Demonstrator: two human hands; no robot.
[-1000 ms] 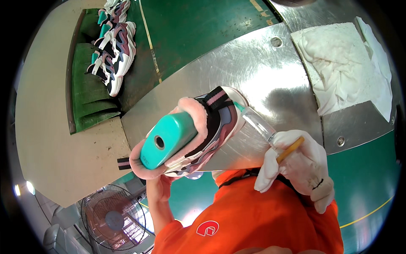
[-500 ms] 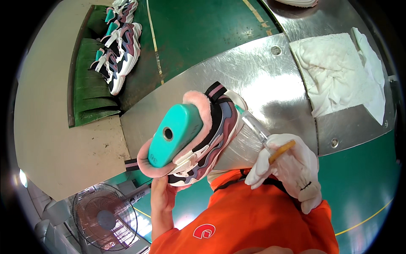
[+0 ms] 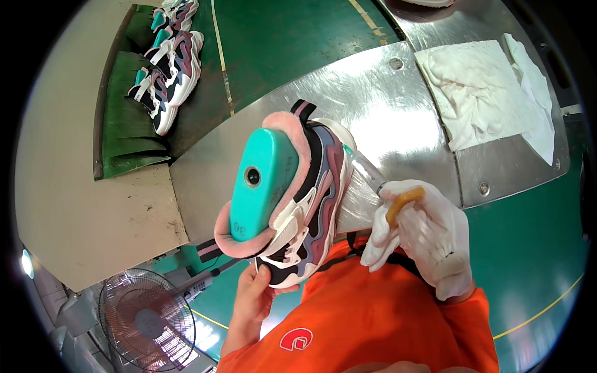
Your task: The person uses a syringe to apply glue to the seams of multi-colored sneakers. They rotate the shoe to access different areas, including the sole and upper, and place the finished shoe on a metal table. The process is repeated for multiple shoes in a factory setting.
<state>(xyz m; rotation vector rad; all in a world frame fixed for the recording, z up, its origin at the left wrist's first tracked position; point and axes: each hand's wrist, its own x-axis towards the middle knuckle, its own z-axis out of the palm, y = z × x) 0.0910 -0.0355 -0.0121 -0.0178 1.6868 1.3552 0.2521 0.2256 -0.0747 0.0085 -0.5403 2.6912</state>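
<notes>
Over the shiny steel worktop (image 3: 398, 118), a purple-and-white, pink-lined sneaker (image 3: 316, 202) slants less than earlier; the bare left hand (image 3: 256, 295) clamps its lower end, the white-gloved right hand (image 3: 426, 233) gripping a clear, green-tipped tube (image 3: 367, 172) beside its sole.

Caged fan (image 3: 148, 324) at lower left, crumpled white cloth (image 3: 474, 98) on metal tabletop (image 3: 513, 163), yellow-lined green floor (image 3: 525, 239)

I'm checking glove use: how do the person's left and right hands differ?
The left hand is bare, while the right hand wears a white glove. The left hand grips the sneaker; the right hand holds a clear tube-shaped tool. Both hands are holding something.
</notes>
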